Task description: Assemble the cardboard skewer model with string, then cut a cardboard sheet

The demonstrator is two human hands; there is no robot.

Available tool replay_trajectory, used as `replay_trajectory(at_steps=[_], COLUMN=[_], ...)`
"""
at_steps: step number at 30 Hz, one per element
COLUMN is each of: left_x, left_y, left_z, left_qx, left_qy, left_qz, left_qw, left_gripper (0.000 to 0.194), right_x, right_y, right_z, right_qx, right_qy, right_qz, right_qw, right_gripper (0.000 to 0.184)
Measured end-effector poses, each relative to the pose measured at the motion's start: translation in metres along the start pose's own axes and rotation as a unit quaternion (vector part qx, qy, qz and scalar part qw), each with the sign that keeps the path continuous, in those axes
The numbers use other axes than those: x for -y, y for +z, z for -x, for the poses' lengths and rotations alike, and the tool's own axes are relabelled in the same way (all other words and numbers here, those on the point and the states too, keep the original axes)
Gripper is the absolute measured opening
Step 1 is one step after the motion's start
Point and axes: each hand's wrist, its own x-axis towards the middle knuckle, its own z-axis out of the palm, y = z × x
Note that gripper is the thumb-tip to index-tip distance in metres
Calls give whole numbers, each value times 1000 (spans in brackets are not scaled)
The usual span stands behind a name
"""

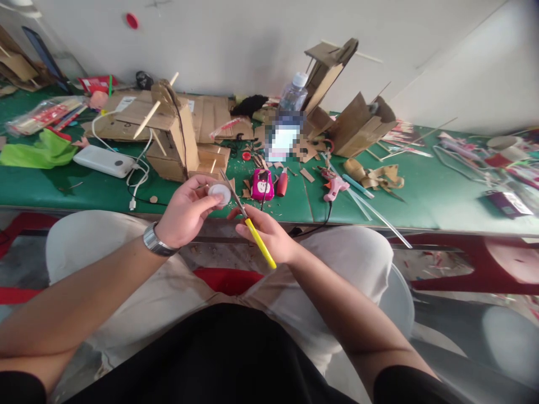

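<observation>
My left hand (188, 210), a metal-banded watch (156, 240) on its wrist, pinches a small white round cap (219, 194) between thumb and fingers. Across from it, my right hand (269, 233) is closed on yellow-handled scissors (260, 242), seen nearly edge-on. Their metal blades point up and left, and the tip is close to the cap's right edge; whether they touch I cannot tell. Both hands are over my lap at the table's front edge. Just beyond them lie a pink box-like item (263, 185) and a red cylinder (282, 183).
A cardboard structure with sticks (174, 134) stands on the green table (269, 211). A white power bank (104, 161) with cables lies left. To the right are a pink glue gun (334, 185), clear glue sticks (381, 219) and cardboard scraps. A bottle (295, 92) stands behind a phone (284, 140).
</observation>
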Motion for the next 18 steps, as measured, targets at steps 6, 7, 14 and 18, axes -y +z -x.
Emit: replay_trajectory(at_steps=[6,7,14,18], left_x=[-3,-4,1,1], left_y=[-1,-2,-10,-11], left_z=[0,0,-2,-2], left_qx=[-6,-9,1,10], left_qy=[7,12,38,48], left_qz=[-18,-26,-115,-137], left_qw=[1000,1000,993,989], left_gripper=[41,42,39,36], right_x=[0,1,2,0], right_y=[-11,-13,-19,-18], right_z=[0,0,2,1], right_qx=[28,33,55,48], right_qy=[4,6,12,18], right_qz=[82,97,166,177], right_qw=[996,995,984,983], right_gripper=[32,32,30,30])
